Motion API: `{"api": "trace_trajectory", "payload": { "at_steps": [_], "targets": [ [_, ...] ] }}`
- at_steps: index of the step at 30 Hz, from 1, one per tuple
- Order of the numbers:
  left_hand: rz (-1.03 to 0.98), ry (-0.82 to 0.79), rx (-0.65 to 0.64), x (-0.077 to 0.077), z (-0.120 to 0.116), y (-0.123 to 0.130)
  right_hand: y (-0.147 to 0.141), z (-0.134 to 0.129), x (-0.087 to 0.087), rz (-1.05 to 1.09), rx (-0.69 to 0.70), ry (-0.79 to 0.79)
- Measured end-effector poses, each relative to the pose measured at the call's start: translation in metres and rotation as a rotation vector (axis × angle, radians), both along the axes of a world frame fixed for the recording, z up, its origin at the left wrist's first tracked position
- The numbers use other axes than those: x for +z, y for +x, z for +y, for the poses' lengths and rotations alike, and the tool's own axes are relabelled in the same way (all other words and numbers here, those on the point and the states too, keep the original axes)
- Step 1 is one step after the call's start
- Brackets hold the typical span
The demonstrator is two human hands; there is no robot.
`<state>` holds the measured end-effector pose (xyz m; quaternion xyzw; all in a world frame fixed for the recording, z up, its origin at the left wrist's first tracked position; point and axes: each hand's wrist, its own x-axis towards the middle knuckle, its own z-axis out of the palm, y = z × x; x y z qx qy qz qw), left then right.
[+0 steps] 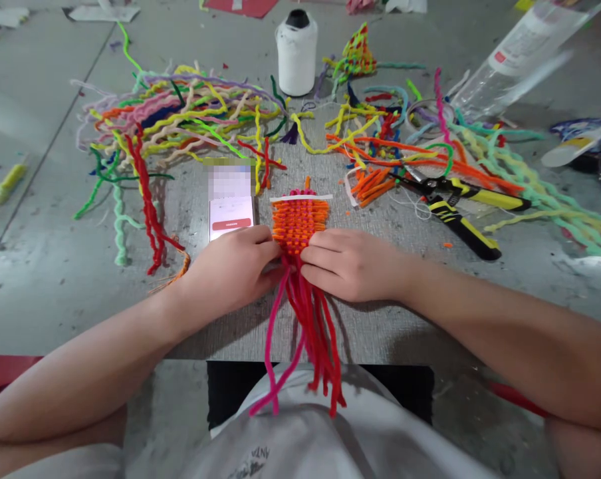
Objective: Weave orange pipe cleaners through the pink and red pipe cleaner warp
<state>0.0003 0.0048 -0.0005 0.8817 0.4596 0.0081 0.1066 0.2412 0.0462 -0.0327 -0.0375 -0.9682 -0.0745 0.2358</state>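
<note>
A small woven piece of orange and pink fuzzy stems [300, 223] lies in front of me, a white strip [300, 197] across its far end. Loose red and magenta stems [308, 319] trail from its near end over the table edge towards my lap. My left hand [248, 263] is closed on the weaving's lower left edge, fingers and thumb pinched together. Opposite it, my right hand [348, 263] grips the lower right edge with bent fingers. The stem ends right under the fingertips are hidden.
A phone [231, 213] lies beside my left hand. Beyond it spreads a pile of coloured stems [181, 120]. A white thread cone [296, 56] stands at the back. Yellow-black pliers [455, 199], more stems [520, 166] and a clear plastic bottle [510, 66] are on the right.
</note>
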Motion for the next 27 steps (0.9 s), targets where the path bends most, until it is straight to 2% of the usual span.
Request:
{"api": "trace_trajectory", "payload": {
  "at_steps": [5,12,16,27],
  "targets": [
    [-0.007,-0.013,0.018,0.001,0.0,0.0,0.001,0.0,-0.001,0.014,0.002,-0.104],
    [-0.058,-0.042,0.034,0.002,0.0,-0.002,0.008,-0.008,0.005,0.001,-0.021,-0.046],
    [-0.046,-0.03,0.049,0.001,-0.002,-0.001,0.009,-0.012,0.008,-0.002,-0.037,-0.092],
    [-0.003,0.02,0.032,0.001,-0.003,0.001,0.007,-0.002,0.004,0.006,0.005,-0.08]
  ]
}}
